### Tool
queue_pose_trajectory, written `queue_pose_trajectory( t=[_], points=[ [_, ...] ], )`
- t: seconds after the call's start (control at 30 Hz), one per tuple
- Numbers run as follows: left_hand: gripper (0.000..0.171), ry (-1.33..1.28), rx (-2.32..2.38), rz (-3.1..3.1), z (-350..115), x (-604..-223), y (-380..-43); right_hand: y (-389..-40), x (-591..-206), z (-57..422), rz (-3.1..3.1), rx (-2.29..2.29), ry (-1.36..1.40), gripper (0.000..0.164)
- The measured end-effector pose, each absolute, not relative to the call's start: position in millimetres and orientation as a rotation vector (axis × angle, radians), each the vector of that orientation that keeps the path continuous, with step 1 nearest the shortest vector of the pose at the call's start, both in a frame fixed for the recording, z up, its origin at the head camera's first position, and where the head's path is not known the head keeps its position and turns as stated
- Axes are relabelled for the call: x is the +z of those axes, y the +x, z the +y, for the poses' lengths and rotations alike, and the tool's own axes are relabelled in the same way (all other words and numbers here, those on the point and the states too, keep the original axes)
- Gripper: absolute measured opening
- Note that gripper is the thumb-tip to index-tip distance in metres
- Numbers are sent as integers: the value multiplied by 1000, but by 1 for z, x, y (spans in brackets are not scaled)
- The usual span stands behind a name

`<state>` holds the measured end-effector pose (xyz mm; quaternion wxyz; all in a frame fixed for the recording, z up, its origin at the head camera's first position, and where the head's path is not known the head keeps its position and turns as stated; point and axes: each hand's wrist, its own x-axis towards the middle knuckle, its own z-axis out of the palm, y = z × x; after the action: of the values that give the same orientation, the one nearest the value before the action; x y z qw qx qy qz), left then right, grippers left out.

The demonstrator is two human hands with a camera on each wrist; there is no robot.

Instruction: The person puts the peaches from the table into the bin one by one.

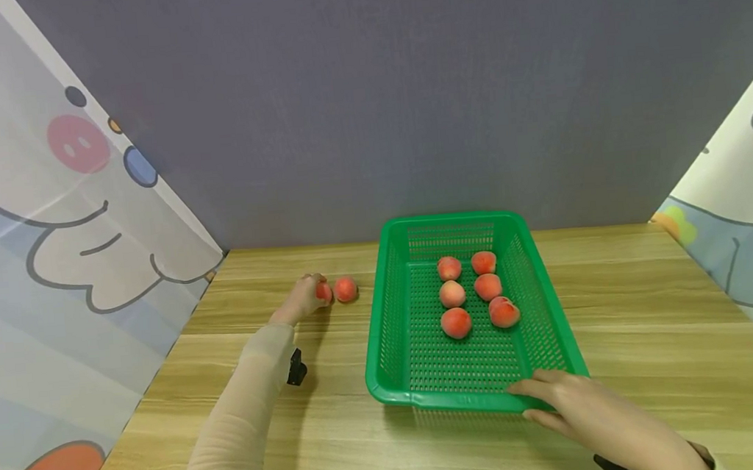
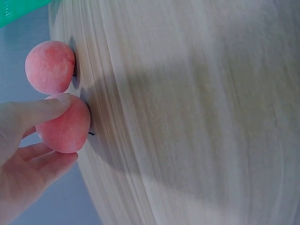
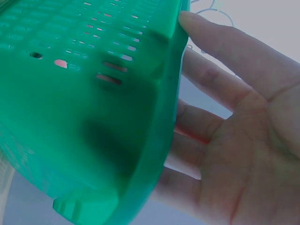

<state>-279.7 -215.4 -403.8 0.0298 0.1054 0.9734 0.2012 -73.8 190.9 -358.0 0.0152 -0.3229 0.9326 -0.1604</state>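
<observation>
My left hand pinches a peach between thumb and fingers, low over the wooden table. Right beside it on the table sits a second peach, red-pink like the first. A green plastic basket with perforated walls stands to the right, and two rows of peaches lie in it. At the basket's near right corner my right hand holds the rim. In the right wrist view, fingers pass behind the rim and are partly hidden by it.
The wooden table extends on both sides of the basket. A grey panel rises along its back edge. Cartoon-printed sheets flank the table left and right.
</observation>
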Motion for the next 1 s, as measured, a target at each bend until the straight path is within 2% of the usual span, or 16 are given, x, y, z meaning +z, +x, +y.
queue_pose_trajectory(
  t=[0.33,0.73,1.0],
  points=[
    [46,358,693,2991,-213,-391,-278,-75,-359,191,2893,-511,-1022,27],
    [44,618,546,3067,-199,-357,-279,-76,-360,191,2908,-503,-1038,26],
    [43,670,527,3028,-187,-339,-276,-76,-359,191,2896,-501,-1021,26]
  ],
)
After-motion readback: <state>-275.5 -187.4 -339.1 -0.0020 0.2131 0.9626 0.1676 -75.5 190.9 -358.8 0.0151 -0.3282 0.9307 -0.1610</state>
